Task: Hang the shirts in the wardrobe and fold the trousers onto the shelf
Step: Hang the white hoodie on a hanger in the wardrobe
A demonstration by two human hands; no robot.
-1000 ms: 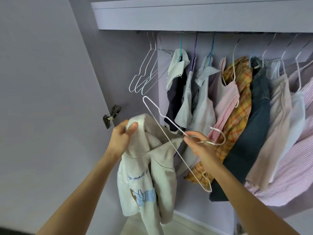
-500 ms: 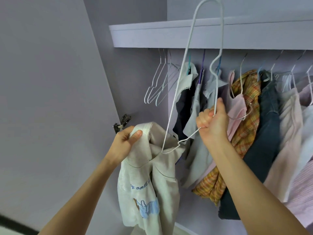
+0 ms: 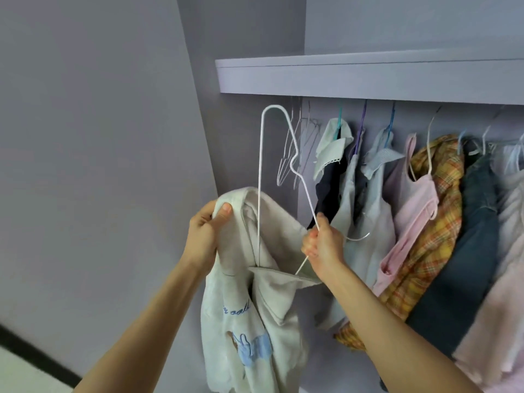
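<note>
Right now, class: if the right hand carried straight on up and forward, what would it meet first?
Probably the dark shirt hanging just beyond the right hand; depth is unclear.

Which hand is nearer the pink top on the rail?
Right. The right hand, gripping the white hanger, is just left of the pink top; the left hand is farther left.

Partly legible blue script on cream shirt (image 3: 241,293)

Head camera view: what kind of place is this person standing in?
Most likely a bedroom wardrobe or closet at home. Clothes hang in a row, among them a plaid shirt, under a lilac shelf, with empty wire hangers at the left end.
</note>
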